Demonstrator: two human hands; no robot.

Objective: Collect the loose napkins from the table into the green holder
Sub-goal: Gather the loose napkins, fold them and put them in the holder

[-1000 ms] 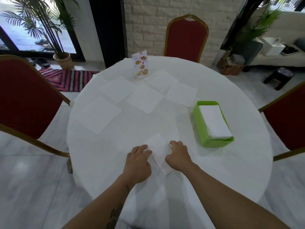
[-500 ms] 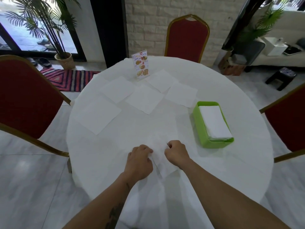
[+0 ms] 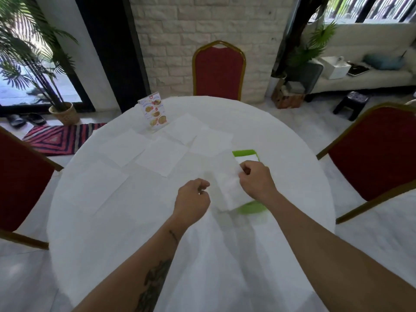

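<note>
My right hand (image 3: 254, 179) pinches a folded white napkin (image 3: 231, 188) and holds it in the air over the green holder (image 3: 244, 152), which it mostly hides. Only the holder's far rim and a blurred green strip at its near end show, with white napkins stacked inside. My left hand (image 3: 192, 200) hovers just left of the lifted napkin, fingers curled, holding nothing. Several loose napkins lie flat across the far and left part of the round white table (image 3: 112, 221), among them one at the left (image 3: 94, 185) and one in the middle (image 3: 163, 155).
A menu card stand (image 3: 154, 114) is upright at the table's far side, beside the napkins. Red chairs surround the table: one at the far side (image 3: 219, 70), one at the left (image 3: 20, 179), one at the right (image 3: 378, 152).
The napkin that both hands were folding near the table's front edge has been lifted by my right hand and carried right, over the holder. My left hand has let go and risen slightly.
</note>
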